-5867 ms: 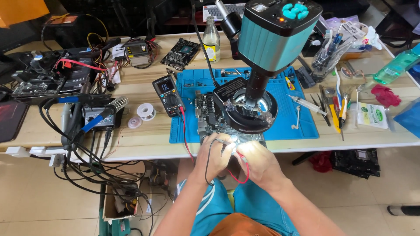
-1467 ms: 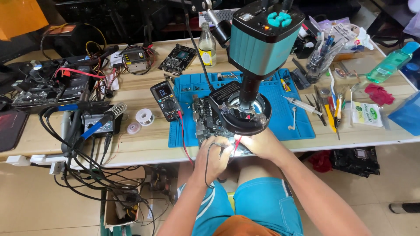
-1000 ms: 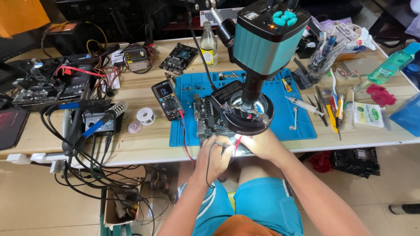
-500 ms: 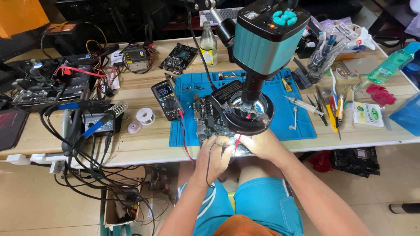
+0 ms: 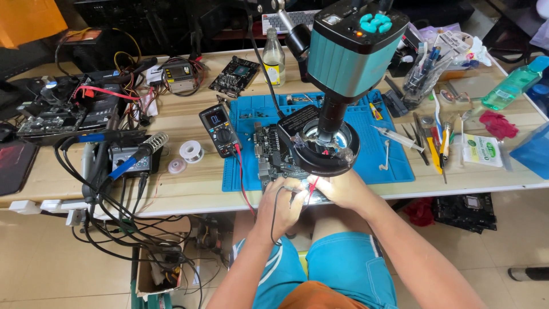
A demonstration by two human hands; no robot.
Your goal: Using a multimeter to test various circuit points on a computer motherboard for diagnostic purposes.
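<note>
A long pale wooden surface (image 5: 189, 189) runs across a crowded electronics workroom, seen from above by someone seated at its near edge. Nearest, the left hand (image 5: 281, 201) is curled around a black probe lead (image 5: 274, 214), and the right hand (image 5: 337, 189) pinches a red probe (image 5: 312, 184) — both tips angled down onto the front edge of a circuit board (image 5: 271, 163), probably so the contact points sit in the brightest light. The board lies on a blue work mat (image 5: 377, 154), right under the ring light (image 5: 325, 146) of a teal-bodied microscope camera (image 5: 354, 48), whose black ring overhangs much of the board and hides what the probes touch. The red lead runs back across the mat's left edge to a dark multimeter (image 5: 220, 129), propped where its screen faces the person.

Left of the meter sit a spool of solder (image 5: 190, 151) and a soldering iron (image 5: 140, 154) in its coil stand, amid a tangle of black cables that spills over the surface's edge. To the right, a syringe (image 5: 396, 137), tweezers and screwdrivers (image 5: 437, 146) lie within reach beside the mat. Farther back stand a glass bottle (image 5: 273, 57), a bare green board (image 5: 234, 77) and a cup of tools (image 5: 420, 77) — the camera's bulk blocks the view beyond.
</note>
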